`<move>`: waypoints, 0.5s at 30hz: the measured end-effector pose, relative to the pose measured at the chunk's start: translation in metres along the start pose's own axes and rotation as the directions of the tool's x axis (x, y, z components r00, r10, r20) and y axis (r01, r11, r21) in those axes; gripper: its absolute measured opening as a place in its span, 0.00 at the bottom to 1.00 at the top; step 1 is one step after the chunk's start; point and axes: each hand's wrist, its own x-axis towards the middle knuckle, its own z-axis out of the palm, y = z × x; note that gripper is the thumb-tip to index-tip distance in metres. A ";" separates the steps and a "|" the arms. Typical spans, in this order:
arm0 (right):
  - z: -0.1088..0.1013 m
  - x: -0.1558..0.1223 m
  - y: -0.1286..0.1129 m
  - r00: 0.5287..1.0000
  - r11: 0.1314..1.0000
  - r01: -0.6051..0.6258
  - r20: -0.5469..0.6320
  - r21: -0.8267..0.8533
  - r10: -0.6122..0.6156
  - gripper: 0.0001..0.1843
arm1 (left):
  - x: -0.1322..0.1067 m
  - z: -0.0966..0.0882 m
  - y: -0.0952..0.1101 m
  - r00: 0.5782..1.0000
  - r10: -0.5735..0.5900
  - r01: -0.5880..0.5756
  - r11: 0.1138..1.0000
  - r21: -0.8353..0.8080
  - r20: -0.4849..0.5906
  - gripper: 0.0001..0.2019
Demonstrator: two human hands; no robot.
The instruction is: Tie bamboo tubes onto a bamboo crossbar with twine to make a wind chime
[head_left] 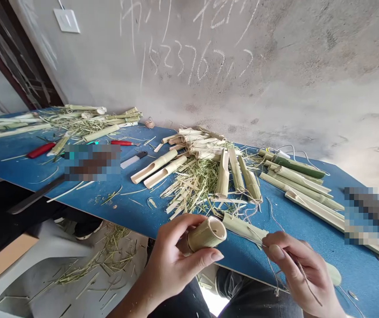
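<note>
1 short, hollow, pale-green bamboo tube [206, 236] sits in the left hand [176, 260], whose fingers and thumb are wrapped around it, the open end facing up and right. The right hand [298, 267] pinches thin brown twine [303, 274] between thumb and forefinger, with strands hanging below. Both hands are at the near edge of a blue, flat-topped table [361, 274]. Beyond the tube, 3 notched, pale bamboo pieces [223, 176] lie beside a loose heap of green and cream shavings [199, 181].
</note>
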 end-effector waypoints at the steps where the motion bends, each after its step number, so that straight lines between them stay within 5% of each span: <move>1: -0.001 0.001 -0.001 1.000 1.000 0.025 0.020 -0.013 -0.025 0.17 | 0.000 0.000 0.000 1.000 0.002 -0.002 1.000 0.008 -0.001 0.15; 7: -0.011 0.003 -0.002 0.995 0.998 0.047 0.090 -0.051 -0.042 0.15 | 0.000 0.001 -0.002 0.999 0.026 -0.027 1.000 0.014 0.041 0.16; 15: -0.014 -0.005 -0.034 0.991 0.992 0.107 0.089 -0.068 -0.101 0.12 | -0.013 -0.006 -0.020 0.993 0.103 -0.079 0.953 -0.292 0.066 0.27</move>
